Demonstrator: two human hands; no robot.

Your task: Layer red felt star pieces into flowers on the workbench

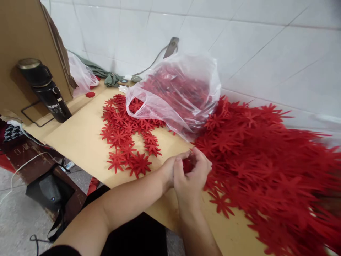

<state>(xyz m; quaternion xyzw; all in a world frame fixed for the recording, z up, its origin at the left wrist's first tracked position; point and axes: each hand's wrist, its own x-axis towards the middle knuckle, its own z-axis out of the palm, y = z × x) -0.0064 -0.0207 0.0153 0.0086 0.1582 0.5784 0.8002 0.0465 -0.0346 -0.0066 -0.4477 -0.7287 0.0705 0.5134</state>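
Observation:
My right hand (193, 174) is closed around a dark red piece (188, 162), which looks like one of the red flower-shaped cutouts; only part of it shows between the fingers. My left hand (170, 170) meets it over the board, pressed against the same piece, with most of its fingers hidden behind the right hand. Just right of both hands spreads a big heap of larger red flower cutouts (247, 153) with long petals. Smaller red flower cutouts (121, 133) lie scattered to the left, by the mouth of a clear plastic bag (176, 96) full of red cutouts.
A tan board (80, 142) covers the worktop. At left a black vacuum flask (50, 92) stands before a cardboard box (23, 32). Green cloth (113, 80) and a white plastic bag (80, 73) lie along the tiled wall (255, 53). A black pouch (50, 190) sits lower left.

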